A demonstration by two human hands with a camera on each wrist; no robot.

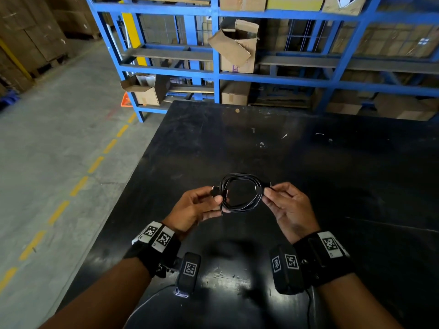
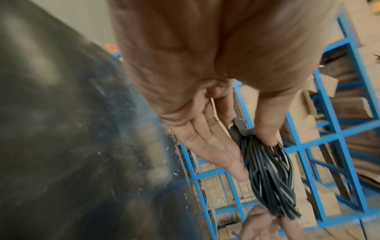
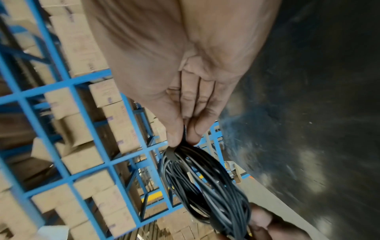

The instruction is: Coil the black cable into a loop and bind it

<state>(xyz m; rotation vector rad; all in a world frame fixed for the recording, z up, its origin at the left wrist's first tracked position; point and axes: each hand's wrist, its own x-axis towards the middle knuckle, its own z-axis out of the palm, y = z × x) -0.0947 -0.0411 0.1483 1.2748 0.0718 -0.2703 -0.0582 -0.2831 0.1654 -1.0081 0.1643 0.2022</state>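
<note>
Above the scuffed black table (image 1: pixel 308 162), I hold the thin black cable (image 1: pixel 241 193), already wound into a round multi-strand loop. My left hand (image 1: pixel 197 207) pinches one side; my right hand (image 1: pixel 285 203) pinches the dark strap (image 3: pixel 171 154) around the other. Coiling looks done, binding seems unfinished.

Wrist views blurred; cable (image 1: pixel 241 193) binding – indistinct.
</note>
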